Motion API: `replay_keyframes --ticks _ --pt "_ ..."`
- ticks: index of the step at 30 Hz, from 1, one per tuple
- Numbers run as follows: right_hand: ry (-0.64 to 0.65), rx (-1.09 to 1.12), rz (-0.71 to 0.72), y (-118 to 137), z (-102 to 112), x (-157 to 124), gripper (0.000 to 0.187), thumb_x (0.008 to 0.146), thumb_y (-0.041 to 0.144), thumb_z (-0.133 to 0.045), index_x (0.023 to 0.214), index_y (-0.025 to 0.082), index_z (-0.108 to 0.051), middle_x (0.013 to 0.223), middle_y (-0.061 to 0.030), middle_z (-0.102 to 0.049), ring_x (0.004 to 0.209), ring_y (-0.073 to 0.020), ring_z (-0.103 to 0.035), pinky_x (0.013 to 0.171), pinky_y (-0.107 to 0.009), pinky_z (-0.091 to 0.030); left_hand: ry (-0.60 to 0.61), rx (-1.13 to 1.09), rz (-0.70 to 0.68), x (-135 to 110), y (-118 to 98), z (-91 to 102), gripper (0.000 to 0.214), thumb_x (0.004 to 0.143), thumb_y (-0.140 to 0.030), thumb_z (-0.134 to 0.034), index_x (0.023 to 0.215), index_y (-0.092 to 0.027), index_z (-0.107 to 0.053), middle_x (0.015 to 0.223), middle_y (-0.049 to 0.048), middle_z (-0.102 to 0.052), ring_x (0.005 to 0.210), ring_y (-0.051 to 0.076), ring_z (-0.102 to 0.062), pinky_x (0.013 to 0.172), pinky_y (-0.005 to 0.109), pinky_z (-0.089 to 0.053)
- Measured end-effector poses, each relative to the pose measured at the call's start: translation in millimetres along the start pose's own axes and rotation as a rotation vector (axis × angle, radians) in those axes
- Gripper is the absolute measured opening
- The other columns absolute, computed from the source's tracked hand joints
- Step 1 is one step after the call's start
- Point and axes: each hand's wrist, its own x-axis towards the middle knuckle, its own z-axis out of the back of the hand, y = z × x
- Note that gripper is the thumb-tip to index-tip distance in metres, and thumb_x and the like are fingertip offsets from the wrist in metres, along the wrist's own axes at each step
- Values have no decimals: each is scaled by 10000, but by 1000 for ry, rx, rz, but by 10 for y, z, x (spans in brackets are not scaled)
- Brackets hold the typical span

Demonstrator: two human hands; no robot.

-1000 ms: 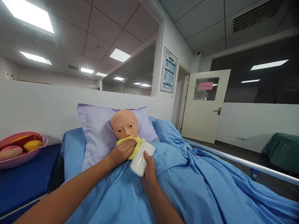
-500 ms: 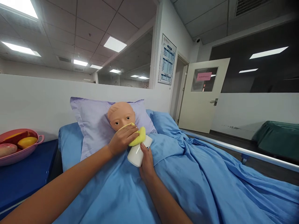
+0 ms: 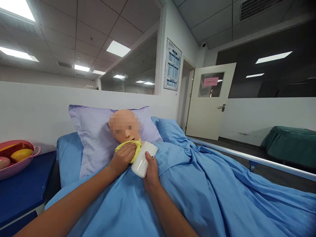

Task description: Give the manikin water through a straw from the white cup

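A manikin's bald head [image 3: 125,128] rests on a lilac pillow [image 3: 92,131]. Below its mouth, at the chin, my left hand [image 3: 123,157] presses a yellow cloth [image 3: 137,149], fingers together over it. My right hand [image 3: 151,172] is closed round a white cup [image 3: 143,161] with dark marking, tilted to the right, just right of the cloth. Whether the cup touches the cloth, and what is inside it, I cannot tell. A blue quilt [image 3: 182,184] covers the body beneath my forearms.
On the left a pink basket [image 3: 27,161] of fruit stands on a dark blue bedside cabinet [image 3: 27,191]. A pale bed rail [image 3: 229,154] runs along the far side. Beyond it are an open door [image 3: 209,112] and a green-covered object [image 3: 288,144].
My left hand and the cloth have moved down from the manikin's mouth to its chin, uncovering the mouth. The cup stays in my right hand. The whole view has shifted slightly.
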Motion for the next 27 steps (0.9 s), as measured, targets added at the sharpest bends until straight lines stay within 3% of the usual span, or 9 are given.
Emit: replay_keyframes --ticks 4,8,11,14,17,21,27 --pt "-3 1 -42 -19 35 7 418 805 370 -717 1154 192 -569 932 -27 -691 790 -191 -654 705 -306 -537 31 -113 45 -19 -31 152 233 946 -119 -477 1140 -123 -606 1095 111 -704 1086 210 -637 991 417 -550" --pt "-7 6 -50 2 14 -6 420 815 361 -710 1170 199 -555 996 -38 -695 817 -193 -659 716 -306 -535 15 -154 -40 191 20 280 213 935 -109 -498 1114 -141 -610 1085 101 -700 1089 202 -628 1006 418 -536" --pt "25 18 -19 21 -15 -16 464 820 350 -704 1228 207 -535 1095 -51 -684 884 -202 -657 739 -306 -531 -16 -78 -139 368 126 232 213 927 -112 -521 1121 -138 -604 1163 110 -680 1176 228 -590 1055 454 -501" --pt "1 2 -15 25 -33 -9 532 810 370 -709 1281 207 -524 1114 -53 -680 903 -205 -654 755 -310 -526 34 22 -143 430 200 96 211 937 -121 -504 1119 -128 -608 1214 118 -660 1206 242 -574 1067 464 -490" --pt "-22 22 0 28 -34 5 482 814 382 -697 1238 193 -569 1066 -38 -679 894 -190 -640 758 -297 -520 96 43 -45 398 153 -15 189 942 -133 -491 1077 -124 -623 1147 105 -683 1135 231 -608 1046 450 -502" --pt "-20 81 -27 51 -20 5 437 821 385 -696 1188 173 -593 1010 -37 -680 840 -183 -628 736 -297 -522 78 -24 117 326 -11 -41 174 947 -154 -471 991 -116 -635 1021 100 -700 1025 230 -630 1014 464 -515" --pt "-33 12 -44 48 -22 -25 426 805 403 -705 1142 164 -600 927 -34 -683 748 -177 -629 681 -298 -524 103 -119 132 77 -85 9 191 944 -150 -467 1055 -127 -621 1022 103 -694 1048 225 -624 1031 469 -505"
